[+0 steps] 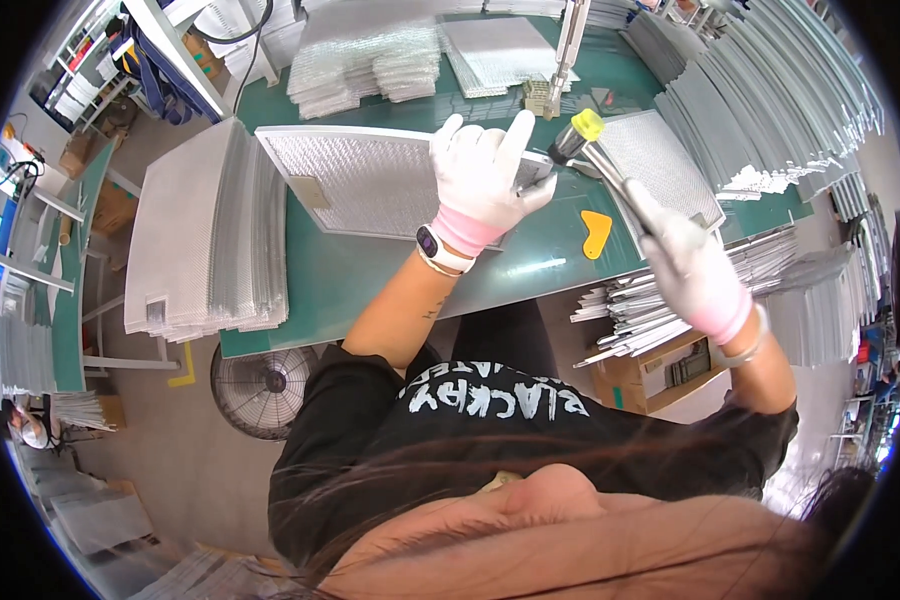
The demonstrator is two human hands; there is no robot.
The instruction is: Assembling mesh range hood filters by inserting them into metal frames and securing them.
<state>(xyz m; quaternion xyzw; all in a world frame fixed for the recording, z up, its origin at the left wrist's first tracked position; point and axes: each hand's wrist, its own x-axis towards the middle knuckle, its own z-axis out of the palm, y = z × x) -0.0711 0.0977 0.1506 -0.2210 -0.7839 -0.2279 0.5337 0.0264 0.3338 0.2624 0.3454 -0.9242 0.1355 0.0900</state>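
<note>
The gloved left hand presses, fingers spread open, on a metal mesh filter panel lying on the green tabletop. The gloved right hand is closed around a mallet, whose yellow-tipped head hangs just right of the left hand. An orange scraper lies between the hands.

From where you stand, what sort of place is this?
Probably a factory assembly bench: stacks of metal mesh filter panels surround a green worktable, and the gloved right hand swings a mallet at one panel.

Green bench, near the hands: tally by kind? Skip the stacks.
Framed mesh filter panel under the left hand: 1
Mallet with yellow head in the right hand: 1
Second mesh panel beyond the mallet: 1
Orange scraper: 1
Total: 4
</note>
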